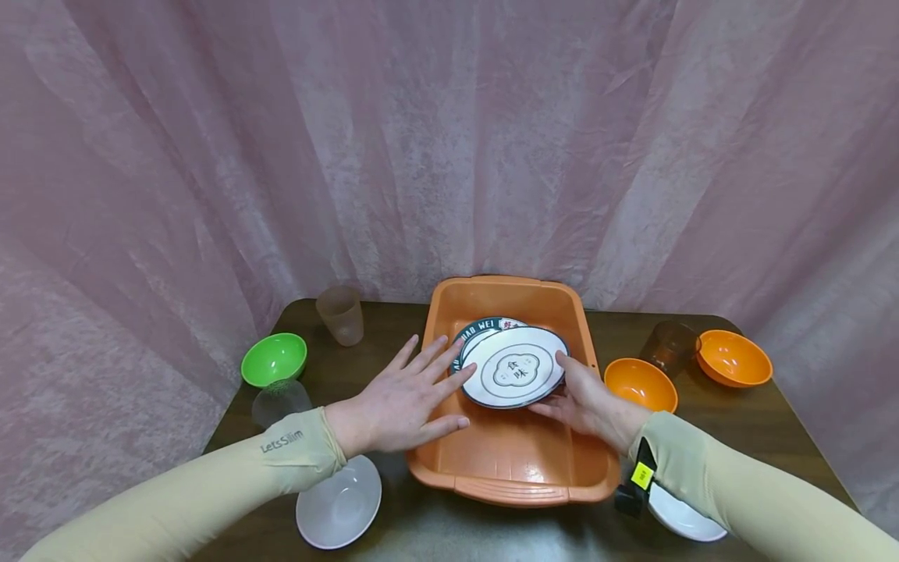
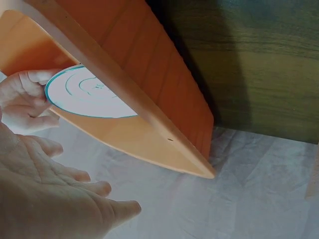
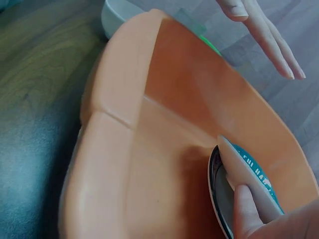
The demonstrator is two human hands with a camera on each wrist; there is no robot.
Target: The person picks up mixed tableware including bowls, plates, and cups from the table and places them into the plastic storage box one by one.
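Note:
An orange plastic tub (image 1: 544, 476) (image 2: 149, 94) (image 3: 129, 149) sits mid-table. Inside it lie two white plates with dark rims: the upper plate (image 1: 515, 367) (image 2: 82, 94) (image 3: 249, 184) leans on a lower plate (image 1: 481, 326) with lettering. My right hand (image 1: 579, 400) (image 3: 264, 214) grips the upper plate at its right edge, thumb on top. My left hand (image 1: 407, 394) (image 2: 45, 199) hovers flat with fingers spread over the tub's left rim, fingertips close to the plates, holding nothing.
On the left stand a green bowl (image 1: 274, 358), a frosted cup (image 1: 340, 314), a clear glass (image 1: 281, 400) and a white saucer (image 1: 339, 503). On the right are two orange bowls (image 1: 641, 384) (image 1: 733, 357), a brown cup (image 1: 669, 347) and a white dish (image 1: 684, 519). A pink curtain hangs behind.

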